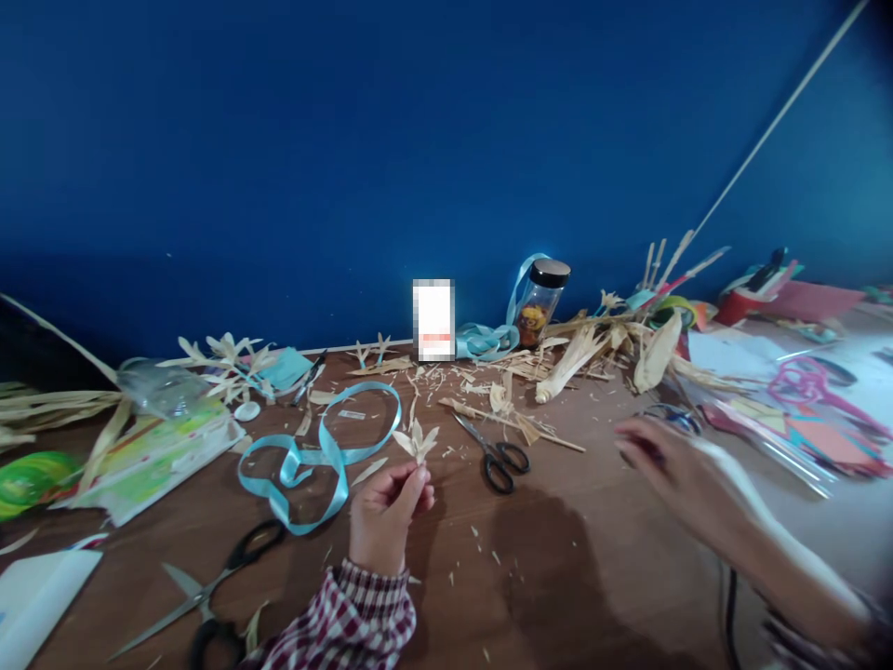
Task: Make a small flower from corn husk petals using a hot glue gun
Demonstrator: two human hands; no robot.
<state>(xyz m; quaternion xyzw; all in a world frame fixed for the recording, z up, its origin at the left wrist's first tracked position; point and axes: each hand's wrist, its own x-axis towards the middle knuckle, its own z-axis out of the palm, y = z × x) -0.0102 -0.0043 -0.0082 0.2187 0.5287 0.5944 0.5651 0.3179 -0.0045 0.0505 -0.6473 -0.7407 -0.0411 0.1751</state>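
Observation:
My left hand [396, 507] pinches the base of a small pale flower of dried husk [417, 441], its petals spread upward. To the right, my right hand [656, 454] hangs above the table with curled fingers, slightly blurred. Whatever it may hold is hidden. Just behind it lies a dark blue coil [673, 419], partly covered by the hand. Small black-handled scissors [494, 456] rest between my hands. A loop of light blue ribbon [335, 456] lies beside my left hand, and larger open scissors [202, 596] lie at the lower left.
Along the blue wall stand a jar with a black lid [542, 302] and more blue ribbon [488, 342]. Dried husks [579, 358] are heaped at the back right. Husk flowers [227, 358] lie at the back left. Pink scissors [802, 381] and papers cover the right side.

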